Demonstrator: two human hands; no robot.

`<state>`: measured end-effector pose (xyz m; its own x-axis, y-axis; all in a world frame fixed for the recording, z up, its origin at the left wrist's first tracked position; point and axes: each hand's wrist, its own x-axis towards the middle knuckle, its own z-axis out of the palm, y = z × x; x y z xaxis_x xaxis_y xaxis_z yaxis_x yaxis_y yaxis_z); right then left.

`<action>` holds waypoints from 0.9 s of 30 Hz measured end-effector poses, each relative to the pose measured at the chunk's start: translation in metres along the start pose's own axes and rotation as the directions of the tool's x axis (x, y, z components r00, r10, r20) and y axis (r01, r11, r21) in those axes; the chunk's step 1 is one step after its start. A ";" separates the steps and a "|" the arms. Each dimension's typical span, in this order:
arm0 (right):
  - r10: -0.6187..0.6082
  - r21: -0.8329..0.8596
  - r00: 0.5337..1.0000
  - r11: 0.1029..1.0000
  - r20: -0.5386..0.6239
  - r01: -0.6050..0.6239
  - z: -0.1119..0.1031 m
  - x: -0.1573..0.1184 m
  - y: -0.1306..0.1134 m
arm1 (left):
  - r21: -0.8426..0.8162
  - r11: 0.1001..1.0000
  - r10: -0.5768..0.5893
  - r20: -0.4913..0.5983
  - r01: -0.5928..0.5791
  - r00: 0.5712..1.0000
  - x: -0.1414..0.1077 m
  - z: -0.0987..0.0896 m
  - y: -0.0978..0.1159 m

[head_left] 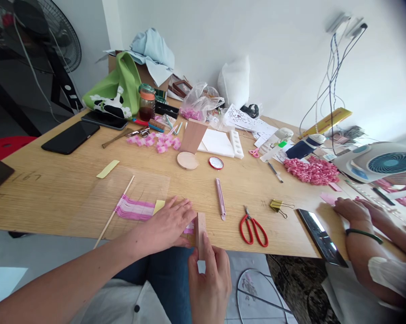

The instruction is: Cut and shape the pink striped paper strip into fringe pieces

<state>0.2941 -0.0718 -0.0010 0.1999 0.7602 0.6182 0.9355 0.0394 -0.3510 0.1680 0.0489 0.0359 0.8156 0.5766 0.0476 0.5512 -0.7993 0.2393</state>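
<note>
My left hand (169,222) lies flat on the near part of the table, its fingers stretched out over a pink and white striped strip (135,210). The strip's far left end is looped along a thin wooden stick (109,220), and a yellow paper piece (158,206) sits beside my fingers. A bit of pink shows between my left hand and a wooden block (200,225). With my right hand (210,274) I grip that narrow block at the table edge, index finger along its side. Beneath the strip is a clear sheet (81,202).
Right of my hands lie a pink craft knife (220,198), red-handled snips (253,228) and a gold binder clip (279,206). Another person's hands (354,210) rest at the right, near a phone (320,236). Behind are a wooden disc (187,160) and pink flowers (162,141).
</note>
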 end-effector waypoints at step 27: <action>-0.010 -0.005 0.999 1.000 -0.036 0.010 0.001 0.000 -0.002 | 0.043 0.999 0.031 -0.059 -0.028 0.998 0.001 0.013 -0.005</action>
<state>0.2917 -0.0711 -0.0012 0.2010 0.7358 0.6467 0.9388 0.0439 -0.3417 0.1682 0.0514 0.0223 0.8203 0.5609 0.1118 0.5352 -0.8217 0.1957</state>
